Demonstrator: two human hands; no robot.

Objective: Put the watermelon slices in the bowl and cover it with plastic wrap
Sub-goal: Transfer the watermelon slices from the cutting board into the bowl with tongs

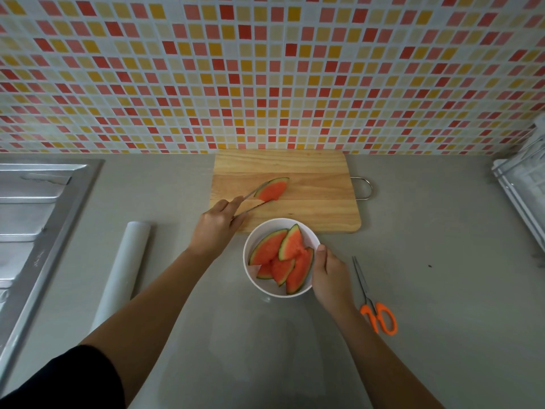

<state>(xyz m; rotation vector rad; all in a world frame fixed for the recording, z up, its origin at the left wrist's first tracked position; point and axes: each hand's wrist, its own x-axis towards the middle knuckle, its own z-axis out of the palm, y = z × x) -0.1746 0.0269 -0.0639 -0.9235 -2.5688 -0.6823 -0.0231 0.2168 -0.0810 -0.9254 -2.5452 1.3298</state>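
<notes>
One watermelon slice lies on the wooden cutting board. My left hand holds metal tongs whose tips sit on either side of that slice. A white bowl stands on the counter just in front of the board, with several watermelon slices piled inside. My right hand grips the bowl's right rim, thumb on the edge. A roll of plastic wrap lies on the counter to the left of my left arm.
Orange-handled scissors lie to the right of my right hand. A steel sink fills the left side. A dish rack sits at the right edge. The tiled wall rises right behind the board.
</notes>
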